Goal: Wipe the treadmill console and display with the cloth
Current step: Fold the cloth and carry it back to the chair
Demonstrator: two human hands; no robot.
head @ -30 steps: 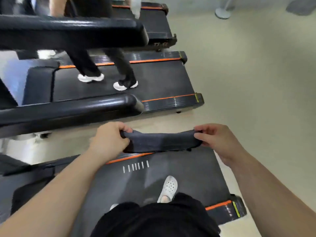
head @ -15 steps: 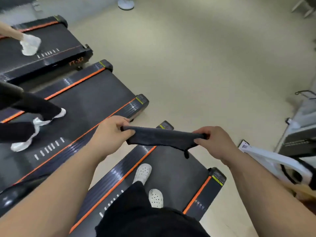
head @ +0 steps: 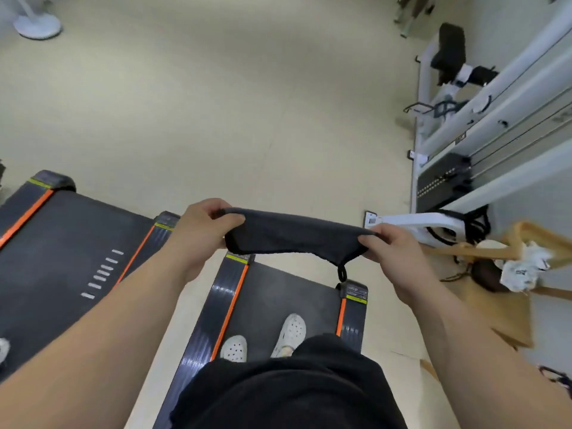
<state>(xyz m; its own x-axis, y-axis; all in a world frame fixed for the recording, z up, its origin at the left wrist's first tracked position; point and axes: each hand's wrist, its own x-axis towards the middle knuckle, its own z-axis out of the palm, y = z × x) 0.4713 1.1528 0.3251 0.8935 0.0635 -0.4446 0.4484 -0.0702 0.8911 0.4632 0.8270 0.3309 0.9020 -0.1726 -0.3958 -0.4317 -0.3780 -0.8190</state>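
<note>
We hold a dark grey cloth (head: pixel 294 233) stretched between both hands, in the air above the treadmill belt (head: pixel 284 292) we stand on. The left hand (head: pixel 201 233) has its grip clamped on one end, and the right hand (head: pixel 399 258) on the other.

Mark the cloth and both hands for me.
cloth (head: pixel 294 233), head view, middle of the stretched fabric.
left hand (head: pixel 198 233), head view, back of the hand.
right hand (head: pixel 399 257), head view, back of the hand.
</note>
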